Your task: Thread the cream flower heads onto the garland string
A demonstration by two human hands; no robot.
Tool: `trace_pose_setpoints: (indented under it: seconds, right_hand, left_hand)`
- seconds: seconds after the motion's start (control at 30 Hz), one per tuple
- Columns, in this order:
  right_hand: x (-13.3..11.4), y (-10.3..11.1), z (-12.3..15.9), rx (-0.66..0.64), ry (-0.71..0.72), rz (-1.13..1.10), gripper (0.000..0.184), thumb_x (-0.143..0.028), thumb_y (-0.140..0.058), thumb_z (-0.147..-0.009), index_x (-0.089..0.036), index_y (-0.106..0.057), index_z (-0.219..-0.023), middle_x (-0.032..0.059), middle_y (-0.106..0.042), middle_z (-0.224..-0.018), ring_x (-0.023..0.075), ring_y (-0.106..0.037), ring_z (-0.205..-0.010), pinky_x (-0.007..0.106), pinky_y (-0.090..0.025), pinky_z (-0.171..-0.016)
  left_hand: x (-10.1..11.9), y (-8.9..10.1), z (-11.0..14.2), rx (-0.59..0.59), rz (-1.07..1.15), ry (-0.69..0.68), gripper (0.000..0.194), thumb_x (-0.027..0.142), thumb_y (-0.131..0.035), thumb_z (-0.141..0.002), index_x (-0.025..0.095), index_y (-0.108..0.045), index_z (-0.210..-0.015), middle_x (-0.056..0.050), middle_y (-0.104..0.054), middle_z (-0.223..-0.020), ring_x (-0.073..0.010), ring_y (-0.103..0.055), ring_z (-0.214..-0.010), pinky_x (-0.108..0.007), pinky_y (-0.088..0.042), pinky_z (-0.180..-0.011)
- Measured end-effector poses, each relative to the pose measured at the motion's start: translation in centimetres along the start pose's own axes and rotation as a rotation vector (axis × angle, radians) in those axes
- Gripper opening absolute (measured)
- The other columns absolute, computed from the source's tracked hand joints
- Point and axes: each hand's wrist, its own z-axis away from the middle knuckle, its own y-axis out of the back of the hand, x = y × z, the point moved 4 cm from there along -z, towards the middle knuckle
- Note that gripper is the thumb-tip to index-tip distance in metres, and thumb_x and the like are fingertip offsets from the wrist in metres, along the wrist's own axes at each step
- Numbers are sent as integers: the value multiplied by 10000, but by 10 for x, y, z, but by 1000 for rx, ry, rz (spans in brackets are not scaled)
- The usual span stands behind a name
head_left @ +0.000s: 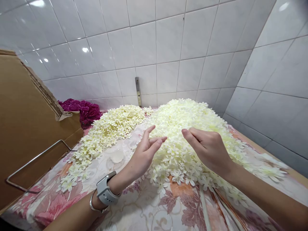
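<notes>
Left grip partly open: index finger lifted, another finger pointing across, thumb tip close to it. No item shows there; can't tell if something tiny is pinched. Right grip curled closed, thumb against folded fingers; inside hidden, can't tell if it holds anything. Both over the front of the big flower heap, apart from each other. Watch on left wrist, bracelet just behind.

Flowers look artificial: thin pale petals, loose, tangled. My read: very light, soft, not slippery, petals bend or crease easily. Best hold is thumb and fingertip at the flower's centre, not a petal tip; expect neighbours to cling.

Smaller cream heap to the left, clear disc-like piece just in front of it. Magenta flowers behind that, beside a cardboard box with a bent metal wire against it.

Counter carries a floral-print cloth, loose blossoms at right. Glossy white tiles behind, narrow metal strip upright against them. Tiled corner at right.
</notes>
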Motion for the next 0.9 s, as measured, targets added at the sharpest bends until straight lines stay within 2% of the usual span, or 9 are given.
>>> trace_pose_setpoints:
  seconds: [0.13, 0.23, 0.33, 0.5, 0.6, 0.67, 0.77, 0.83, 0.9]
  right_hand:
    - [3, -5, 0, -134, -121, -200, 401, -322, -384, -938, -210, -424, -555, -41, -381, -449, 94, -364, -404, 244, -318, -416]
    - [5, -13, 4, -178, -131, -305, 227, -272, -381, -923, -185, -590, -941, 25, -616, -695, 122, -531, -519, 251, -432, -484]
    - [9, -19, 7, -215, -183, -427, 317, -295, -339, -938, -157, -495, -1177, 48, -647, -802, 115, -564, -511, 253, -466, -481]
    - [9, -21, 8, -331, -297, -503, 427, -468, -312, -943, -186, -579, -766, -54, -465, -456, 83, -404, -329, 231, -341, -370]
    - [4, -16, 7, -312, -232, -427, 524, -567, -454, -857, -197, -479, -486, -70, -286, -400, 71, -271, -346, 248, -243, -373]
    - [3, -13, 7, -268, -221, -394, 527, -562, -477, -848, -195, -477, -470, -65, -255, -429, 74, -251, -379, 253, -219, -387]
    - [3, -13, 10, -260, -272, -381, 394, -466, -373, -928, -185, -641, -862, -62, -348, -470, 96, -332, -401, 241, -283, -409]
    - [4, -16, 11, -265, -299, -415, 384, -430, -339, -946, -178, -550, -1145, -33, -498, -568, 109, -440, -448, 241, -359, -445]
    - [6, -19, 11, -279, -338, -502, 403, -451, -317, -948, -169, -523, -1147, 10, -598, -681, 110, -508, -468, 249, -399, -461]
  left_hand:
    - [-6, -2, -2, -12, -66, -52, 502, 319, -503, -887, 212, -323, -1343, -116, -646, -1202, -232, -554, -1163, -387, -374, -988]
    - [-12, -4, -3, -17, -90, -65, 475, 325, -488, -894, 208, -333, -1328, -119, -652, -1179, -225, -571, -1130, -377, -386, -964]
    - [-20, -4, -5, -19, -104, -53, 480, 344, -488, -893, 204, -331, -1326, -119, -650, -1170, -222, -577, -1115, -365, -400, -939]
    - [-21, -3, -5, -3, -102, -69, 435, 336, -482, -898, 213, -360, -1298, -96, -662, -1132, -214, -594, -1064, -344, -408, -903]
    - [-15, -4, -2, 6, -75, -143, 358, 313, -468, -906, 219, -399, -1245, -74, -675, -1082, -196, -600, -1020, -327, -411, -886]
    - [-11, -5, 0, -7, -37, -177, 313, 296, -464, -907, 213, -420, -1206, -70, -680, -1042, -190, -602, -1004, -315, -424, -866]
    - [-10, -7, 1, -15, -5, -182, 282, 286, -475, -901, 201, -441, -1168, -72, -677, -1003, -189, -603, -990, -308, -437, -845]
    - [-11, -8, 0, -9, -1, -166, 279, 287, -479, -899, 198, -444, -1161, -70, -672, -983, -186, -600, -972, -313, -439, -839]
    - [-13, -7, -1, -4, 3, -155, 279, 291, -478, -900, 199, -440, -1161, -64, -666, -960, -183, -594, -955, -320, -440, -835]
